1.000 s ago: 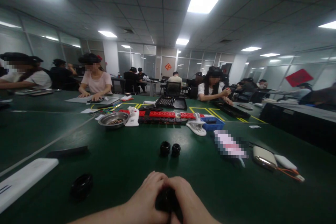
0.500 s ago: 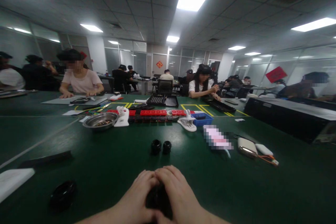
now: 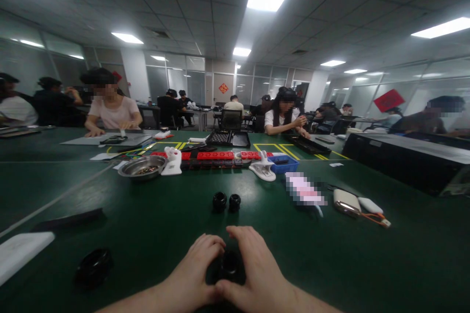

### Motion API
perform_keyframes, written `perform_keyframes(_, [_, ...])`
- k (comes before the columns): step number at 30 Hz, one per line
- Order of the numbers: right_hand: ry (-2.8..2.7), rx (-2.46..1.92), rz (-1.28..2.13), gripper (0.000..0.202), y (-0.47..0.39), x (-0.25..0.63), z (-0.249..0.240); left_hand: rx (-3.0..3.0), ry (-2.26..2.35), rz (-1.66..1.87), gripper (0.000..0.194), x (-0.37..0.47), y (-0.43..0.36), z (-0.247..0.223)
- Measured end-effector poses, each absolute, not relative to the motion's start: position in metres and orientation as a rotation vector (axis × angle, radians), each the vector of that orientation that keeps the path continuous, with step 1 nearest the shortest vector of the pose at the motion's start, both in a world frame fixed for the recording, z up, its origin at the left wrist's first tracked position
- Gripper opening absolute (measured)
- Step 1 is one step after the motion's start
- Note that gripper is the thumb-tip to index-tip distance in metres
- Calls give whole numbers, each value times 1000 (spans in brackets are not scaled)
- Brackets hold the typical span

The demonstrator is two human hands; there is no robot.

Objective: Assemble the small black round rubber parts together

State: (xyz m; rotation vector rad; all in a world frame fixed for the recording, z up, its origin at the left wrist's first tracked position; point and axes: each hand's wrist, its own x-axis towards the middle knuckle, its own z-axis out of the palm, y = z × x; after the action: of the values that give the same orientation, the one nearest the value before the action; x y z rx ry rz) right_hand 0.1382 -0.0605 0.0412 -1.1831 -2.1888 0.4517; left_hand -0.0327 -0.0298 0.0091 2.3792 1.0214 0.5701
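Both my hands are at the bottom middle, curved around a glossy black ring-shaped piece [image 3: 231, 263] with a round opening. My left hand [image 3: 196, 271] bends its fingers along the left side of the piece. My right hand [image 3: 259, 269] lies against its right side, thumb across the front and fingers reaching past the back. The underside of the piece is hidden by the hands. Beyond them stand two similar black ring pieces, one on the left [image 3: 219, 202] and a smaller one on the right [image 3: 234, 202]. A larger black ring [image 3: 94, 266] rests at lower left.
A metal bowl [image 3: 142, 168] with small parts, a red-and-black strip [image 3: 215, 155], white clamps [image 3: 263, 167] and a blue bin [image 3: 283, 164] line the table's middle. A pixelated item [image 3: 305, 190], a power bank [image 3: 346, 202] and a black case [image 3: 407, 159] lie right. Two people [image 3: 110, 110] work opposite.
My hands have parted at the fingertips, the right fingers stretching out, so the black ring between them now shows. The person opposite on the left has moved a hand.
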Motion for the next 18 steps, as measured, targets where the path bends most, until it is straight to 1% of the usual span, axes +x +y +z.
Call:
perform_keyframes(1, [-2182,-1239,449,58,-61,138,41,2376,1022,572,29,-33,-30,10])
perform_keyframes(3, [-2190,-1271,464,46,-61,138,40,2364,1027,562,31,-32,-31,13])
perform_keyframes(5, [-2231,-1168,512,40,-61,140,40,2347,1034,543,35,-31,-32,15])
perform_keyframes(7, [-2266,-995,566,48,-61,142,40,2333,1040,531,39,-31,-32,16])
perform_keyframes(9, [-2258,-903,586,55,-62,144,40,2337,1041,534,39,-31,-32,16])
perform_keyframes(12, [-2199,-1052,535,48,-62,142,40,2362,1018,549,34,-32,-31,14])
perform_keyframes(15, [-2187,-1224,483,38,-60,141,39,2363,1014,562,35,-32,-31,13])
perform_keyframes(17, [-2217,-1176,518,36,-60,141,39,2359,1021,562,36,-32,-31,13])
perform_keyframes(18, [-2236,-1111,554,39,-60,141,40,2357,1026,560,37,-32,-31,13])
